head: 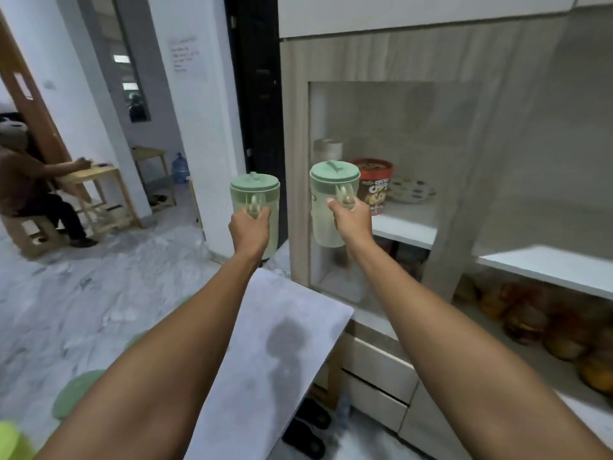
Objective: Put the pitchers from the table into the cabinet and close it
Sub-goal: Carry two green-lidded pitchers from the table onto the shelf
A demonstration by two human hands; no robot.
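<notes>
Carrying both green pitchers by their handles toward the cabinet (pixel 464 127), left hand (pixel 249 227) wrapped tight on left pitcher (pixel 254 200), right hand (pixel 352 224) clenched on right pitcher (pixel 328 197); keeping them upright, aiming for the shelf (pixel 408 227) beside the cereal tub (pixel 376 184); probably watching that glass door (pixel 391 127)

Soft, even indoor light, slightly dim. A faint shadow falls on the table (pixel 292 330). Wide-angle distortion bends the edges; motion blur softens the whole frame.

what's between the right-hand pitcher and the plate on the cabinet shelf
In the head view, a red Choco Chips tub stands on the shelf between the right-hand pitcher and the plate.
</notes>
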